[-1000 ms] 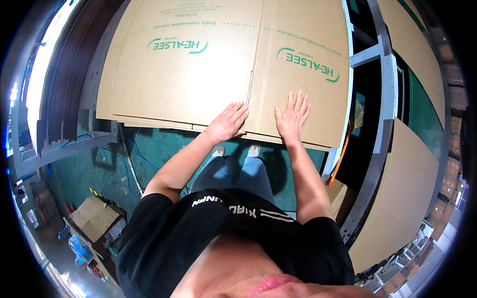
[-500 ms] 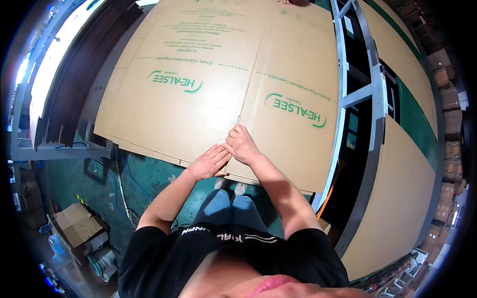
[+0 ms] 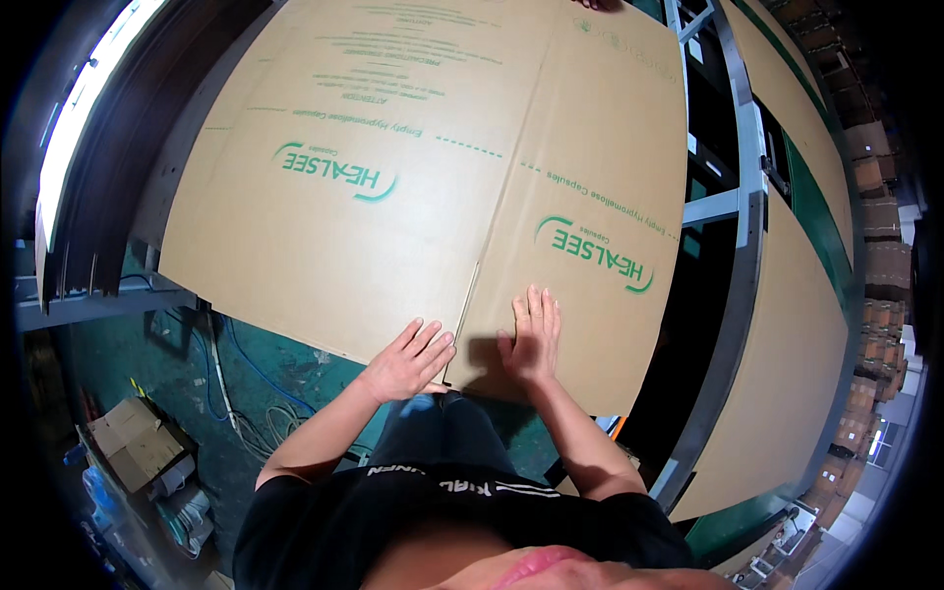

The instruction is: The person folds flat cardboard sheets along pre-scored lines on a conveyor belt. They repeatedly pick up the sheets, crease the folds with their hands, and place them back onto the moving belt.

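Note:
A large flat cardboard box blank [image 3: 324,246] with green print lies in front of me, with a seam running away from me between its wider left panel and its narrower right one. My left hand [image 3: 408,364] rests on the near edge, left of the slot at the seam's end, fingers stretched out. The thumb side is partly hidden at the edge. Over the right panel my right hand [image 3: 533,339] is spread with nothing in it and casts a shadow on the board. Whether its palm touches the board, I cannot tell.
At the far edge, another person's hand [image 3: 600,5] shows. A metal frame [image 3: 752,221] runs along the right, with more cardboard sheets [image 3: 777,364] beyond. Dark upright sheets [image 3: 128,167] stand at the left. Hoses [image 3: 221,379] and an open carton [image 3: 138,442] are lower left.
My right hand has left the seam, moved right and opened from a closed grip. My left hand has come slightly nearer to me. The cardboard appears lower in view.

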### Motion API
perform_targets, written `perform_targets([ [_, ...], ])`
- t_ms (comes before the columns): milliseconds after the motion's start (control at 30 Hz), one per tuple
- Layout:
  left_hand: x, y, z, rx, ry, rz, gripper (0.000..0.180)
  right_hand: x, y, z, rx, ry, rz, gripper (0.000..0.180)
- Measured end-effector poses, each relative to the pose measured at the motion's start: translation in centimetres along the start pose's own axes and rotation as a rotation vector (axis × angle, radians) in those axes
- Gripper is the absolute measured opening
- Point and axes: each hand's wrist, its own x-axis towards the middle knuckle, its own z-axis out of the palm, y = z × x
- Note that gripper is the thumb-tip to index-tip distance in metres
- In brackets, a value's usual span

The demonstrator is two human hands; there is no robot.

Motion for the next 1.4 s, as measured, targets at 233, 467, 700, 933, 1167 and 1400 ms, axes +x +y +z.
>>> perform_targets([
  [233,0.1,-0.2,1.5,0.003,-0.038,0.013,0.069,-0.1,-0.7,0.8,0.016,-0.007,0.002,0.058],
  [467,1.2,1.2,-1.9,-0.062,-0.098,-0.102,0.074,0.9,-1.3,-0.1,0.125,0.118,-0.086,0.054],
  [700,0.5,2.1,-2.0,-0.111,-0.075,-0.144,0.07,0.1,-2.4,-3.9,-0.045,0.354,0.1,0.066],
  [933,0.8,2.6,-1.2,-0.13,-0.039,-0.174,0.063,-5.0,2.6,0.4,-0.186,0.06,0.24,0.07],
  [1167,2.9,4.1,-0.7,-0.21,-0.011,-0.24,0.063,-6.5,10.2,-3.0,0.336,0.231,0.104,0.063],
  [1400,6.3,9.3,0.1,-0.219,0.035,-0.538,0.05,-3.6,44.5,-16.8,-0.248,0.632,0.799,0.085],
])
